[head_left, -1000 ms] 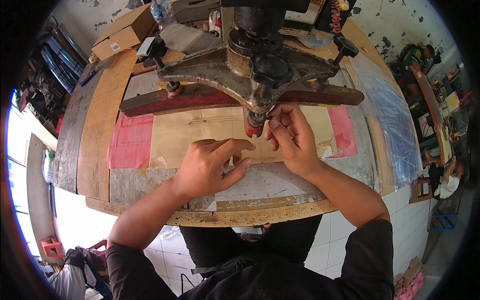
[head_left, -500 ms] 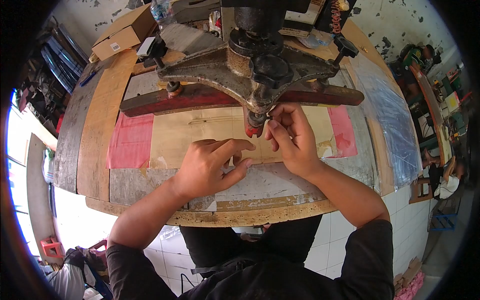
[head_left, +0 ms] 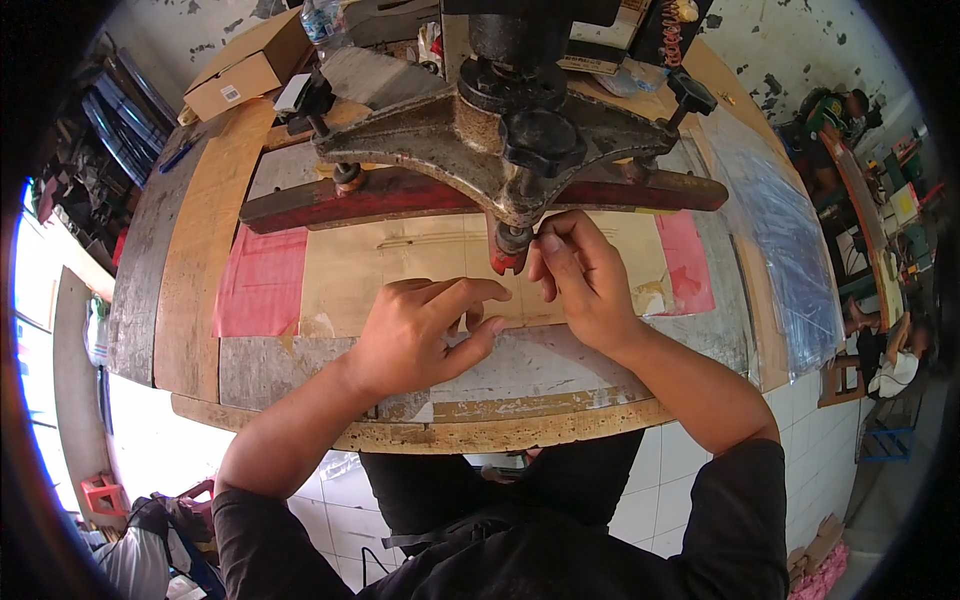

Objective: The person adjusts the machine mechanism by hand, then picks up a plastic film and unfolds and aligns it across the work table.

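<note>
A heavy metal press head [head_left: 480,150] stands over the bench, with a long red bar [head_left: 640,192] across it and a red notched foot [head_left: 507,262] at its front. Beside that foot, my right hand [head_left: 585,275] has thumb and fingers curled together; anything pinched there is too small or hidden to make out. My left hand [head_left: 420,325] rests over the front of a tan sheet [head_left: 400,270], thumb and forefinger apart, nothing visible between them. Pink pieces [head_left: 262,280] flank the sheet at both ends.
Clear plastic sheets [head_left: 790,250] lie along the bench's right side. A cardboard box [head_left: 245,70] and a plastic bottle [head_left: 320,25] stand at the back left. The wooden bench edge [head_left: 500,432] runs before my body. People [head_left: 900,365] sit far right.
My right hand's thumb and fingers have shifted slightly beside the red foot, the fingers curling a little differently. My left hand and the press stay where they were.
</note>
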Demonstrator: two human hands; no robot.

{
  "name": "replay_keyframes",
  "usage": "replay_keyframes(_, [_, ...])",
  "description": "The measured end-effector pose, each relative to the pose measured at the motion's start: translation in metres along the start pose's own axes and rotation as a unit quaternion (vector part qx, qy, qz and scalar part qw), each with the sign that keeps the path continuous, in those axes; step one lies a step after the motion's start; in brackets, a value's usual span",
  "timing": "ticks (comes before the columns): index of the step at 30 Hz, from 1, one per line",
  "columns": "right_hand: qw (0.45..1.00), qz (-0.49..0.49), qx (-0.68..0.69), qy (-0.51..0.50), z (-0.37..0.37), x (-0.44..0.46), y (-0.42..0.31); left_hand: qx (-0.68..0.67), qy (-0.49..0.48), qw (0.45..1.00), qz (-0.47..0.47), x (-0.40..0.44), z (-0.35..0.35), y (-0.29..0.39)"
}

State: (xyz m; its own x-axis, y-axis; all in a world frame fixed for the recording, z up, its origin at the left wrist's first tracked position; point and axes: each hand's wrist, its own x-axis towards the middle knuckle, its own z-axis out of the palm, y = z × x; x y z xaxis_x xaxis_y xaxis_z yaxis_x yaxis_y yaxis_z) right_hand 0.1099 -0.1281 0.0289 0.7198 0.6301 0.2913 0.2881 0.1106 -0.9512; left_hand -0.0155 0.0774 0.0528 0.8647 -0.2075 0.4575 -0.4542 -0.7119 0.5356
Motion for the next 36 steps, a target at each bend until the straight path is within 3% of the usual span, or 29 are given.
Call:
replay_keyframes(19, [0.998, -0.035, 0.018, 0.045, 0.0058, -0.0006, -0.0028, 0.0, 0.002, 1.0, 0.004, 0.0004, 0.0002, -0.0003])
replay_keyframes(23, [0.998, -0.04, 0.016, 0.039, 0.0041, -0.0001, -0.0033, 0.001, 0.004, 1.0, 0.007, 0.0003, 0.0008, -0.0008])
replay_keyframes(25, [1.0, 0.003, 0.009, 0.022, 0.0014, -0.0001, -0.0057, 0.0, 0.006, 1.0, 0.007, 0.0004, 0.001, -0.0008])
replay_keyframes(36, [0.999, -0.02, -0.006, 0.027, 0.003, -0.0008, -0.0027, 0.002, 0.001, 1.0, 0.002, 0.0004, 0.0003, -0.0001])
